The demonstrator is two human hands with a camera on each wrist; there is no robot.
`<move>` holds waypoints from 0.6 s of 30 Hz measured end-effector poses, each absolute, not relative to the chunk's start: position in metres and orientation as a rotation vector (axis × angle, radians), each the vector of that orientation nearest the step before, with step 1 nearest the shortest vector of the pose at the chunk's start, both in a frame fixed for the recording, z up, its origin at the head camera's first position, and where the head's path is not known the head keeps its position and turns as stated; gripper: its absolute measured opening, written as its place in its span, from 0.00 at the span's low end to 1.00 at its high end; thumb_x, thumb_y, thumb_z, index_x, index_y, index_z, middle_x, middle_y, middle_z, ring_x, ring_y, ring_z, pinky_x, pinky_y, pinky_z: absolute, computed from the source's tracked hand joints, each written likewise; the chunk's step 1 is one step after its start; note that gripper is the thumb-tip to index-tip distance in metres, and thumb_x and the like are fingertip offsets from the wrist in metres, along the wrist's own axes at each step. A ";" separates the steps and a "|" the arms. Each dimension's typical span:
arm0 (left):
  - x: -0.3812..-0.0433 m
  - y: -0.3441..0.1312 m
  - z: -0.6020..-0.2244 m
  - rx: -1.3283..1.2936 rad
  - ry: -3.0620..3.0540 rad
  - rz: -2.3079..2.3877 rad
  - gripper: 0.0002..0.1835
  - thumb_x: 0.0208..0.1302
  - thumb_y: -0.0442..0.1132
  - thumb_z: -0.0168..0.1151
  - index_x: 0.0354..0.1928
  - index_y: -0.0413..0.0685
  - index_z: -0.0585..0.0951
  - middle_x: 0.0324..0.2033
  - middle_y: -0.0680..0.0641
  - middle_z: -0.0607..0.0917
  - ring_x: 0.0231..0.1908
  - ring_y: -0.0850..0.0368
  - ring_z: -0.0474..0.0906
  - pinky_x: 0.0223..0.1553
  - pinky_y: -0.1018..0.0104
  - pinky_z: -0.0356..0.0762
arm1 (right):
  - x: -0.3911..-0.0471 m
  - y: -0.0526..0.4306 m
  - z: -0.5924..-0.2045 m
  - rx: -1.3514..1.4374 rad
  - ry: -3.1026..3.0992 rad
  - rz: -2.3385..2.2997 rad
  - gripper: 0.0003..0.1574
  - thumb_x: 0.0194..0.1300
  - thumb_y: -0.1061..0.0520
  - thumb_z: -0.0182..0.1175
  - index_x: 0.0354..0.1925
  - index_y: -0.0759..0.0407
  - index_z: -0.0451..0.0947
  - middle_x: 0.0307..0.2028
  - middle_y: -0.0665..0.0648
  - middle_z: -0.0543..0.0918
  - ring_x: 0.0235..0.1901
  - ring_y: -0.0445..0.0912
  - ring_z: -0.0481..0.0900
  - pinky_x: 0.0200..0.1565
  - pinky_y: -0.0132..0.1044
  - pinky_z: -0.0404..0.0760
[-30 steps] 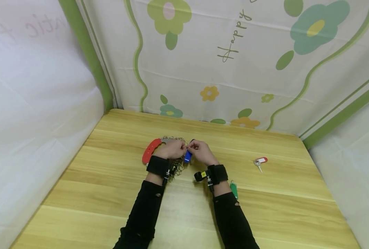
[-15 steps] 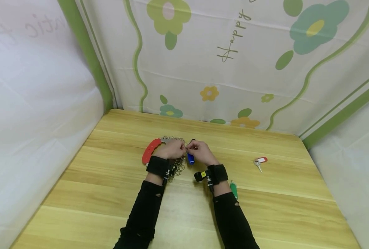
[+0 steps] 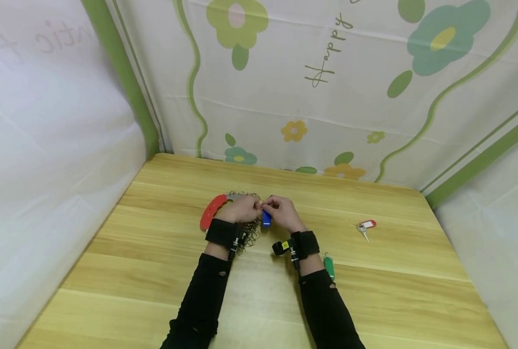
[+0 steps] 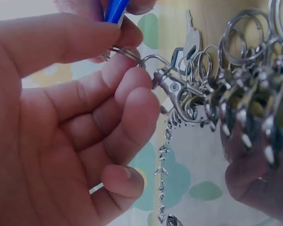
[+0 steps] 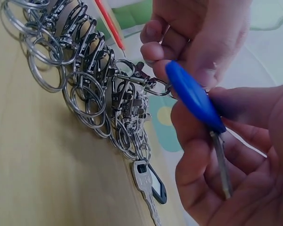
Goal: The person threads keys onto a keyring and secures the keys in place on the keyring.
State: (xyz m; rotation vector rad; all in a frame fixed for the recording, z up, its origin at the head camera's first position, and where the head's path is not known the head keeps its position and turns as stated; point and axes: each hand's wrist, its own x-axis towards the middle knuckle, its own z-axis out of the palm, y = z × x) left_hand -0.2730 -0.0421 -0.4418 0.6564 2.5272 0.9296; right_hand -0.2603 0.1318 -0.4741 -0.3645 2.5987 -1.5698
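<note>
In the head view my left hand point(image 3: 243, 209) and right hand point(image 3: 283, 213) meet at the right end of a bunch of metal clips and rings. My left thumb and fingers pinch a small split ring point(image 4: 126, 52), which links to a swivel clip point(image 4: 172, 89) on the bunch. Between its thumb and fingers my right hand holds a blue key tag point(image 5: 193, 96), right at that ring. A key point(image 5: 221, 162) hangs from the tag below my fingers. The clips point(image 5: 85, 52) hang in a row from a grey plate with a red handle point(image 3: 212, 212), partly covered by my left hand.
Another key point(image 5: 145, 181) with a black tag point(image 5: 159, 188) hangs from the bunch. On the wooden table point(image 3: 154, 271), a key with a red tag point(image 3: 367, 224) lies at the right. A green tag point(image 3: 329, 266) lies beside my right forearm. Patterned cloth walls enclose the table.
The blue tag has tilted and turned a little between my right fingers. Both hands stay in nearly the same place, with small finger movements.
</note>
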 end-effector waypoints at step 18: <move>-0.274 -0.042 -0.444 0.756 2.633 0.818 0.16 0.71 0.41 0.52 0.23 0.48 0.70 0.16 0.52 0.67 0.15 0.59 0.64 0.23 0.68 0.62 | -0.260 0.133 -0.476 -0.423 2.606 -1.580 0.08 0.69 0.58 0.56 0.37 0.53 0.82 0.33 0.52 0.81 0.30 0.47 0.77 0.31 0.39 0.74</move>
